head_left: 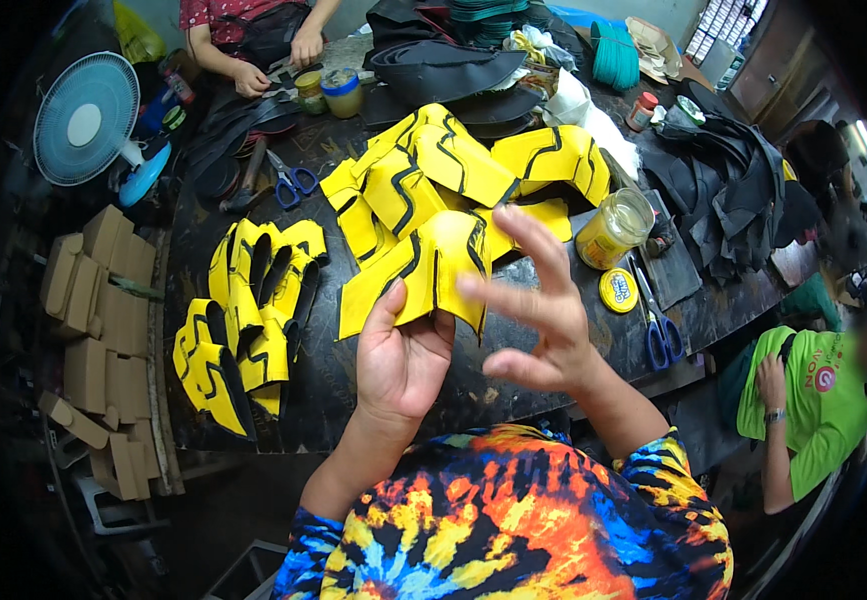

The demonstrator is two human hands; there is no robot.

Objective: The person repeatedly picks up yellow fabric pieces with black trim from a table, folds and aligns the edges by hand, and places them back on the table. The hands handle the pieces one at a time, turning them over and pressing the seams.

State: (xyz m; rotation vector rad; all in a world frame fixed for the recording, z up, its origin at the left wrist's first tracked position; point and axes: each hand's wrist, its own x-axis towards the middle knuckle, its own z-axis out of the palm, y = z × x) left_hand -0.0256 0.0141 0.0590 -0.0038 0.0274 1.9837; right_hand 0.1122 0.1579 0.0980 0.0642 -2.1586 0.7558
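Observation:
My left hand (401, 362) is closed on the lower edge of a curved yellow shoe-upper piece (394, 287) with black lines and dark edging. Close by its right side, my right hand (546, 325) has its fingers spread, slightly smeared by motion, holding nothing I can see. Whether a fingertip touches the piece is hard to make out. Beyond them lies a heap of similar yellow pieces (402, 198). More folded yellow pieces (272, 345) rest to the left. An open glass jar (622, 225) with yellowish contents stands right of my right hand, its yellow lid (618, 291) beside it.
Blue-handled scissors (663, 340) lie at the right, another pair (295, 184) at the far left near a hammer (248, 178). Black sheet pieces (724, 190) cover the right side. Co-workers sit across and at right. A fan (85, 122) and cardboard boxes (94, 365) stand left.

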